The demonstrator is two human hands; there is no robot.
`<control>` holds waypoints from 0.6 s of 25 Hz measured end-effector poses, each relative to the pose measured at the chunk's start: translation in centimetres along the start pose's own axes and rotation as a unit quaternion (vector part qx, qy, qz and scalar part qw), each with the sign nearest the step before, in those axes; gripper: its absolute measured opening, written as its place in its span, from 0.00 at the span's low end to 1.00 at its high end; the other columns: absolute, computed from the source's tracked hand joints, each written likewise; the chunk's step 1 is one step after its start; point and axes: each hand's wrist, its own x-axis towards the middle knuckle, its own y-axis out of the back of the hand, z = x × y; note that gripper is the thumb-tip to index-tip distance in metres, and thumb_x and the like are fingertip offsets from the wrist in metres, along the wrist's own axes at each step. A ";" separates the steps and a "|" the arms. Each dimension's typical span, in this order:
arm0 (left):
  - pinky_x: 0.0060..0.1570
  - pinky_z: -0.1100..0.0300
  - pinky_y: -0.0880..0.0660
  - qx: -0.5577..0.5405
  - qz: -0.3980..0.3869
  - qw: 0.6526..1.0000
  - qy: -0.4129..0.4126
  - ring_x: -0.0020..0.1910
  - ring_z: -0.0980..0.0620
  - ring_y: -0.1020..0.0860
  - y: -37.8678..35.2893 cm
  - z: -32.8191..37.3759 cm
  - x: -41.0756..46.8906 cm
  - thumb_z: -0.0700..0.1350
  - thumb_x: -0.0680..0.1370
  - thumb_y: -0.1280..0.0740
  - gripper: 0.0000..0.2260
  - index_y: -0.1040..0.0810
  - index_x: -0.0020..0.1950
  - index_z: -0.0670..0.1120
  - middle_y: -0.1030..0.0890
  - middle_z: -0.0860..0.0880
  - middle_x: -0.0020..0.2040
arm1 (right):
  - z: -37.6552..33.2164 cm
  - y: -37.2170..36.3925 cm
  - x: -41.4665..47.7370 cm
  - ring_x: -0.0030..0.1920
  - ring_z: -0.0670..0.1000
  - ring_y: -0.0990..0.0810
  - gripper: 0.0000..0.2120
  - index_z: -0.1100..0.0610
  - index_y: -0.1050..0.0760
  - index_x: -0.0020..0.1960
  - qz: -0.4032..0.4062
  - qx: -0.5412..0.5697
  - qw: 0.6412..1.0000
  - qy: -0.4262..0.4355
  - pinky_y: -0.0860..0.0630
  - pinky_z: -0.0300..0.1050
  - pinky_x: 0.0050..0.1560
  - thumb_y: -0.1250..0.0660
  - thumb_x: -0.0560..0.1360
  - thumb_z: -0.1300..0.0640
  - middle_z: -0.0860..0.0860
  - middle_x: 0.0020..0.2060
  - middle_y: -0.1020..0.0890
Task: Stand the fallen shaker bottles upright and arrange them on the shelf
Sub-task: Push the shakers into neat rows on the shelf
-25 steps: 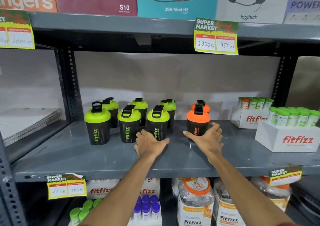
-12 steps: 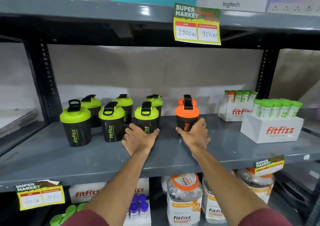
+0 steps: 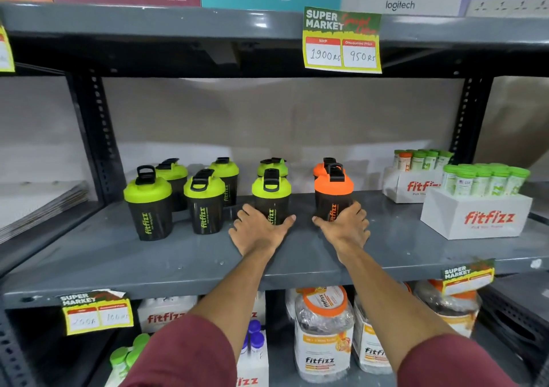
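Note:
Several black shaker bottles stand upright in two rows on the grey middle shelf (image 3: 118, 256). Most have lime-green lids; two at the right have orange lids. My left hand (image 3: 260, 232) wraps the base of the front green-lidded shaker (image 3: 271, 190). My right hand (image 3: 344, 229) wraps the base of the front orange-lidded shaker (image 3: 333, 187). Two more green-lidded shakers stand in the front row, one at the far left (image 3: 148, 205) and one beside it (image 3: 204, 201). The back row is partly hidden behind the front one.
White fitfizz boxes of green-capped tubes (image 3: 475, 208) sit at the shelf's right end. A yellow price tag (image 3: 341, 42) hangs from the shelf above. Tubs (image 3: 323, 333) and boxes fill the lower shelf. Black uprights (image 3: 92, 137) frame the bay.
Both hands have moved forward from just short of the two front shakers and closed around their bases. The camera has shifted closer.

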 end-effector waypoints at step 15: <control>0.55 0.45 0.28 -0.368 0.197 0.909 0.014 0.51 0.45 0.28 11.8 -17.2 2.1 0.55 0.70 0.21 0.24 0.28 0.55 0.47 0.29 0.45 0.51 | -6.6 -2.8 -12.0 0.49 0.46 0.32 0.21 0.54 0.36 0.58 -0.046 0.110 0.858 0.500 0.28 0.39 0.51 0.29 0.74 0.48 0.48 0.53 0.35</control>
